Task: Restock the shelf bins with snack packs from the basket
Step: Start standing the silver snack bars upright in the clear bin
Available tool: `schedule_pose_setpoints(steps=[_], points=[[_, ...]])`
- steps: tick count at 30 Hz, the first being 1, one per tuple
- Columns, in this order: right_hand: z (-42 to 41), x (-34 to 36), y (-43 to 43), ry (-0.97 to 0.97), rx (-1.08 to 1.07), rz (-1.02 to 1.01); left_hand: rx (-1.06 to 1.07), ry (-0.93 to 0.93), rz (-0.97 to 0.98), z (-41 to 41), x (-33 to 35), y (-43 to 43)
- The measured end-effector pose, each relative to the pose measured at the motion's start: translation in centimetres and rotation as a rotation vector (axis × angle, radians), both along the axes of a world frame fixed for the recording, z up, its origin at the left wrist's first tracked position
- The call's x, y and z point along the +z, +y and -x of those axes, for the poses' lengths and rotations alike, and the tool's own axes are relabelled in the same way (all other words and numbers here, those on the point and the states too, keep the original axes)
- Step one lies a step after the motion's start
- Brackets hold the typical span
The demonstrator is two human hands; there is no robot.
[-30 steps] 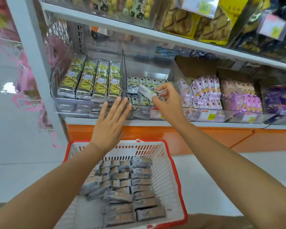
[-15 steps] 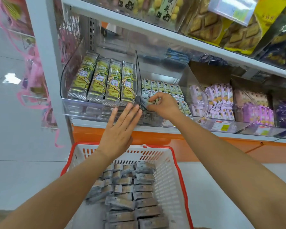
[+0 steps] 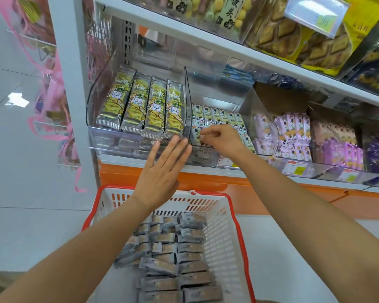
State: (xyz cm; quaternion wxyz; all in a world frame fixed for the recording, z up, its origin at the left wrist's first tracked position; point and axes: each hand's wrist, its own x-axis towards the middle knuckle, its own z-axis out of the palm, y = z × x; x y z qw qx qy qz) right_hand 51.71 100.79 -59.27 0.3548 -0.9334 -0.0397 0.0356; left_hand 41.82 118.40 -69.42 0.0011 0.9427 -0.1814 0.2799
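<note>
A white basket with a red rim (image 3: 208, 193) sits below the shelf and holds several grey-brown snack packs (image 3: 173, 259). My right hand (image 3: 221, 138) reaches into the middle clear bin (image 3: 258, 119). Its curled fingers pinch a small snack pack (image 3: 202, 142) at the bin's front left, on top of the rows of green-white packs (image 3: 225, 115); the hand mostly hides that pack. My left hand (image 3: 162, 169) is flat with straight fingers. Its fingertips touch the clear front wall where the left bin (image 3: 92, 110) meets the divider (image 3: 187, 101).
The left bin holds upright yellow-green packs (image 3: 140, 106). Bins of purple and pink packs (image 3: 293, 136) stand to the right, with price tags (image 3: 295, 168) along the shelf edge. Another shelf (image 3: 206, 40) of bagged snacks overhangs above. A white upright (image 3: 70, 84) and pink ribbons (image 3: 50, 84) are at left.
My right hand carried the small pack from above the bin's front down into its front-left corner. My left hand stayed flat against the bin fronts. The view moved closer.
</note>
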Motion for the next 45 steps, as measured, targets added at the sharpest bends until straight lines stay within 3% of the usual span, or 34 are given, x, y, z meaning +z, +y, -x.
schedule_pose_setpoints(steps=[6, 10, 17, 21, 27, 32, 39, 45], points=[[3.8, 1.1, -1.1, -0.351, 0.053, -0.212, -0.023, 0.018, 0.002, 1.0, -1.1, -1.1], [7.5, 0.6, -1.6, -0.394, 0.129, -0.288, -0.084, 0.111, -0.009, 1.5, -2.3, -1.8], [12.4, -9.1, -3.0, -0.149, 0.228, -0.217, -0.01, 0.448, -0.095, 1.4, -6.0, -1.5], [13.6, -16.2, -4.2, 0.107, 0.238, -0.045, 0.02, 0.544, -0.151, 1.5, -8.4, -0.7], [15.0, -23.8, -3.5, 0.333, 0.316, 0.24, 0.095, 0.657, -0.314, 2.1, -11.3, 0.4], [16.6, -28.5, -2.9, 0.565, 0.36, 0.386, 0.096, 0.644, -0.276, 2.3, -12.7, 0.8], [18.2, -31.7, -2.2, 0.578, 0.427, 0.486, 0.061, 0.569, -0.205, 2.2, -14.8, 1.3], [18.1, -31.6, -2.4, 0.469, 0.415, 0.426, 0.071, 0.576, -0.219, 2.5, -15.7, 1.0]])
